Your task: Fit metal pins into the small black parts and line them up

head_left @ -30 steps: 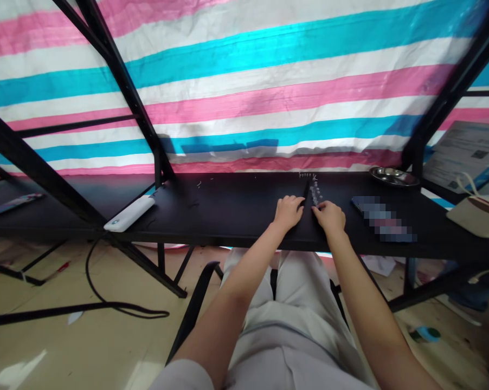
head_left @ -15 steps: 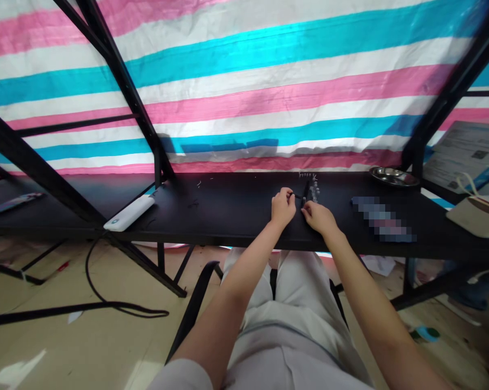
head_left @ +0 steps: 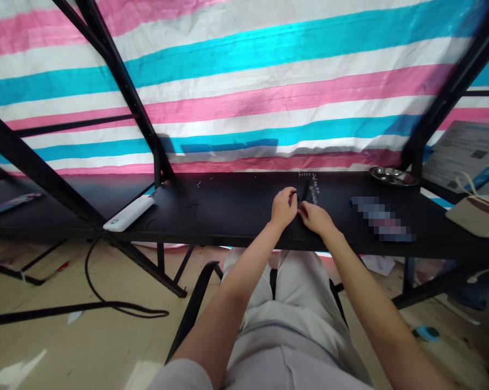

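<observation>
Striped sheet [head_left: 269, 81] behind the back edge of the bench [head_left: 228, 211], black metal posts at both ends, left post [head_left: 126, 92] and right post [head_left: 435, 92]. Metal dish [head_left: 393, 176] in the back right corner; pixelated flat item [head_left: 380, 219] in front of it, toward the front edge, well right of the hands. Beige pouch [head_left: 474, 218] at the right end. White block [head_left: 129, 213] near the front left corner, cable [head_left: 87, 265] hanging below its end. Pale scraps [head_left: 198, 184] and dark bits [head_left: 193, 203] on the left half, clear of the work. Tight spot: clear pieces [head_left: 315, 192] run in a line just right of the black bar [head_left: 306, 189], close beyond the right hand [head_left: 315, 218]. Bar lies right of centre, pointing at the back edge, near end at the right fingertips, just right of the left hand [head_left: 284, 208]. Left fingers pinch a small dark piece [head_left: 297, 194], mostly hidden; right fingers drawn together at the bar's near end, can't tell if they grip it. Count: 2 hands, 1 bar, 1 dish, 1 pixelated item, 1 pouch, 1 white block; clear pieces too small to count.
</observation>
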A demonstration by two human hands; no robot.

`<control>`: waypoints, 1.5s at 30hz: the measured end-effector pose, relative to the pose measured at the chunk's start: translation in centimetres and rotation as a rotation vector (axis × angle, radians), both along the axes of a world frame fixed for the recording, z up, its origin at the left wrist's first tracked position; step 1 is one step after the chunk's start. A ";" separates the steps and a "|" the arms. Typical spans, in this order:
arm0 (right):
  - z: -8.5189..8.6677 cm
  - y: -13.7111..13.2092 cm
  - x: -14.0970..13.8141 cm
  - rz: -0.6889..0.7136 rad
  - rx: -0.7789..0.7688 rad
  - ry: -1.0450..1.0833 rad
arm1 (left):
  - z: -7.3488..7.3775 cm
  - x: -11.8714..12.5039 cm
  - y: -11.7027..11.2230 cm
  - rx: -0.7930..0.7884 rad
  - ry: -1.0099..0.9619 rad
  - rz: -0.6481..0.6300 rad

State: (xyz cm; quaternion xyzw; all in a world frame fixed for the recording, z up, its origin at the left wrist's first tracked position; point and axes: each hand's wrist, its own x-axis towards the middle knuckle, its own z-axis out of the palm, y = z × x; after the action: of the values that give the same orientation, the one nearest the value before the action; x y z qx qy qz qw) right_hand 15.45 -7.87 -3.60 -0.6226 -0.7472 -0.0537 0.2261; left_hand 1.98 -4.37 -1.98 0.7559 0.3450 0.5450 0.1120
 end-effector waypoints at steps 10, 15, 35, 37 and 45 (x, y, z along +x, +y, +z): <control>0.3 -0.4 -0.2 -0.078 0.100 0.095 | 0.4 0.1 -1.2 0.082 0.237 -0.110; 0.6 -0.7 -0.3 -0.102 0.154 0.222 | 0.5 0.2 -1.4 0.090 0.307 -0.090; 0.5 -0.7 -0.3 0.028 0.179 0.262 | 0.3 -0.1 -1.1 -0.062 0.151 -0.076; 0.5 -0.7 -0.3 0.018 0.184 0.248 | 0.2 -0.1 -1.0 -0.080 0.146 -0.086; 0.5 -0.6 -0.4 -0.025 0.173 0.221 | 0.1 0.1 -0.9 -0.132 0.150 -0.087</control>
State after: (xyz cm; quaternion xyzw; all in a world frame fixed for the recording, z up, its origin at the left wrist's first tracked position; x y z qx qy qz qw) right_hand 15.08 -8.51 -3.08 -0.6121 -0.7027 -0.0519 0.3590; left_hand 2.07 -5.30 -1.85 0.8000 0.3543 0.4575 0.1588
